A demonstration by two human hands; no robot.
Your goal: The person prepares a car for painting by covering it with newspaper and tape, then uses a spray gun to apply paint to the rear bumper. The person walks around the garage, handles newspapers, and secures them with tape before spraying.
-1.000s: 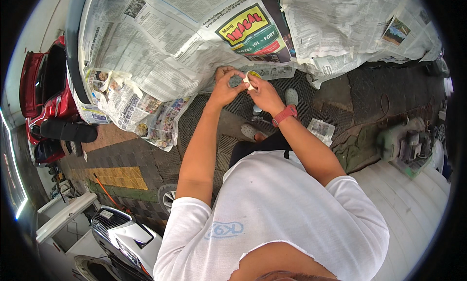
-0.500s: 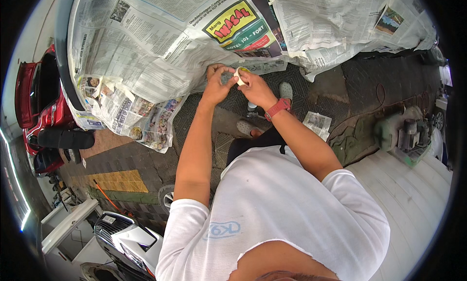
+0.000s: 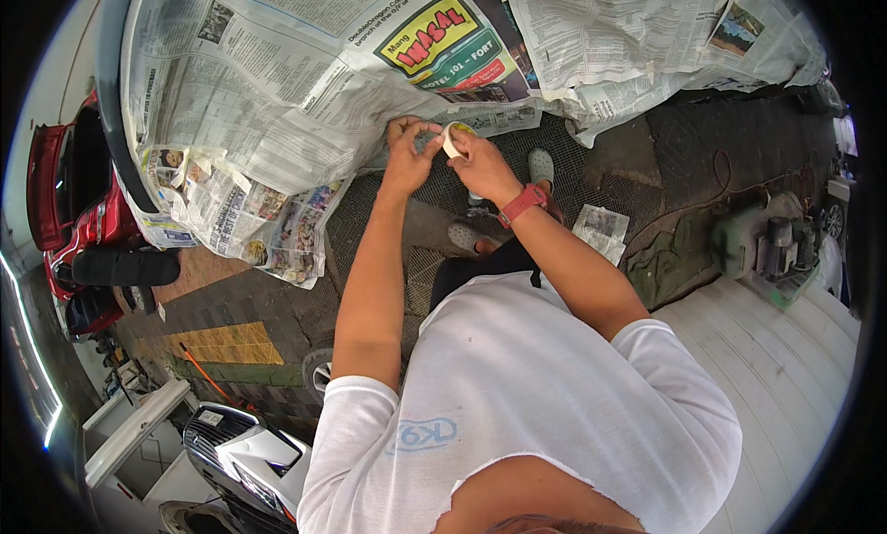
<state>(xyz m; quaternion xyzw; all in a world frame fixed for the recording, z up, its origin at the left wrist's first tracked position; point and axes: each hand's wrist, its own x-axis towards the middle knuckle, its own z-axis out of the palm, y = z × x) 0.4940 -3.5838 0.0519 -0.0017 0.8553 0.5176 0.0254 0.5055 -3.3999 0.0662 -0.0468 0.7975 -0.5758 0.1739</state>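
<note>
red car [image 3: 69,211]: far left of frame, partly under the papers.
newspaper [image 3: 305,81]: draped over a car panel across the top, probably as masking cover.
left hand [image 3: 409,155]: upper centre, fingers pinched, seemingly on the tape end at the paper's lower edge.
roll of tape [image 3: 453,139]: upper centre, between both hands.
right hand [image 3: 480,164]: curled round the roll, gripping it.
green machine [image 3: 771,243]: right edge, on the ground.

I have both arms stretched far ahead, left hand [image 3: 407,157] and right hand [image 3: 482,164] close together, fingers pinched.
</note>
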